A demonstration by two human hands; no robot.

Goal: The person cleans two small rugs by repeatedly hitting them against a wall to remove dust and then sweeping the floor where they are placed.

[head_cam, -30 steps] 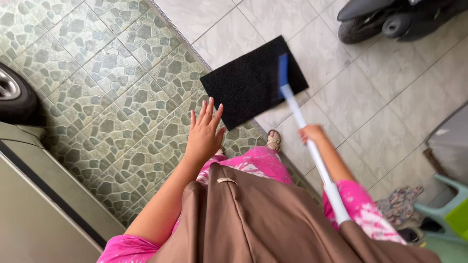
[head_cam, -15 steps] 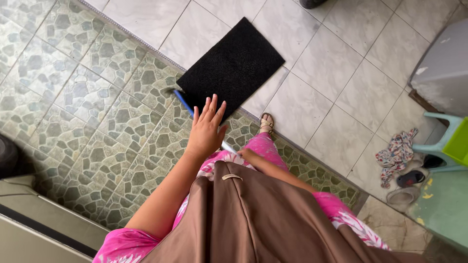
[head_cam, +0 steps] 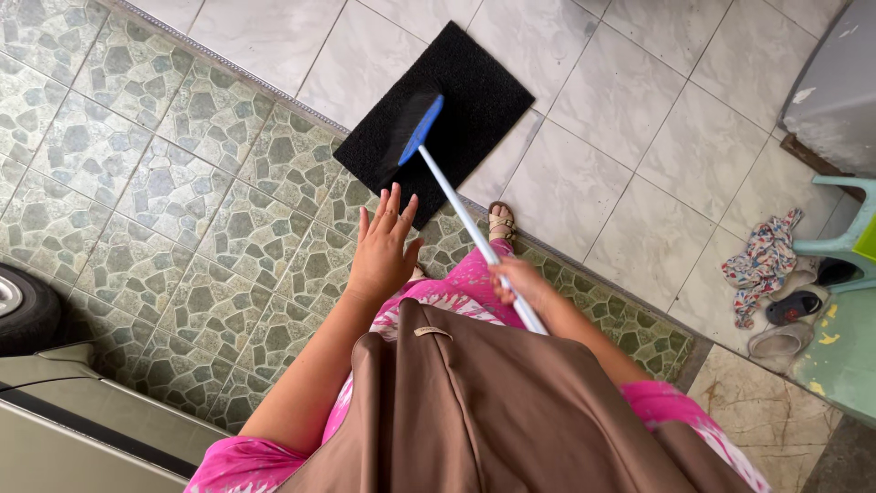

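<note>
- The right hand (head_cam: 518, 278) is closed around the white handle of a broom (head_cam: 461, 210), gripping it near the upper end, close to the person's body.
- The broom slants away from that hand; its blue head and dark bristles rest on the black doormat (head_cam: 474, 119), near the mat's middle.
- The left hand (head_cam: 383, 251) is spread flat and open, fingers together and pointing toward the doormat, holding nothing; it hovers just short of the mat's near corner, over the pebble-pattern tiles (head_cam: 137, 210).
- A sandalled foot (head_cam: 500, 222) stands just beside the doormat's near edge, right of the broom handle.
- The doormat lies across the metal strip where the pebble tiles meet plain pale tiles (head_cam: 639, 146).
- Well right of the doormat, a patterned cloth (head_cam: 762, 265) and a few shoes (head_cam: 792, 315) lie beside a green plastic chair (head_cam: 844, 242).
- Far left of the doormat, a car tyre (head_cam: 23, 310) and part of a vehicle's body show at the frame's edge.
</note>
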